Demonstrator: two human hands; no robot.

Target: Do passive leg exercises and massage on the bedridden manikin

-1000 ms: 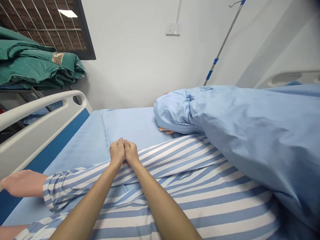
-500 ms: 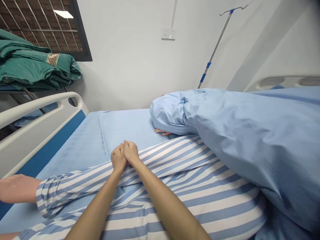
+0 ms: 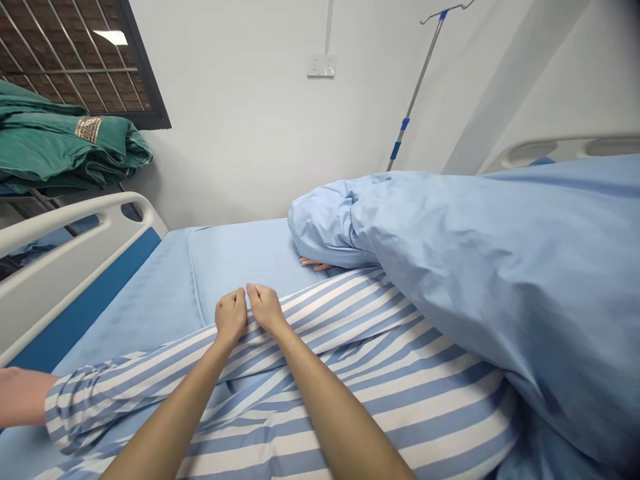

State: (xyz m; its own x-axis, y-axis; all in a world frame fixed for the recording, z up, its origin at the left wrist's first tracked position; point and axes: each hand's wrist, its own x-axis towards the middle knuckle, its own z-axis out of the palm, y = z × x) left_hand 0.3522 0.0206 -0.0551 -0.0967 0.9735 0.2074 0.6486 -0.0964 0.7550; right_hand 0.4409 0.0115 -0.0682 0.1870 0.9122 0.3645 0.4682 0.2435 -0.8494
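Note:
My left hand (image 3: 231,314) and my right hand (image 3: 265,307) lie side by side, both closed on the far edge of a blue-and-white striped garment (image 3: 360,373). The garment covers a figure lying on the bed, and its striped sleeve (image 3: 95,397) runs to the left, where a bare hand (image 3: 20,397) sticks out. A light blue quilt (image 3: 475,267) is bunched over the figure to the right. Fingertips (image 3: 315,265) peek out under the quilt's rolled end.
The light blue bed sheet (image 3: 240,257) stretches ahead. A white and blue bed rail (image 3: 75,267) runs along the left. Folded green cloths (image 3: 65,147) lie on a rack at upper left. An IV pole (image 3: 415,93) leans by the white wall.
My view has shifted right, so everything slides left in the picture. My hands have parted slightly and stay on the striped garment's edge.

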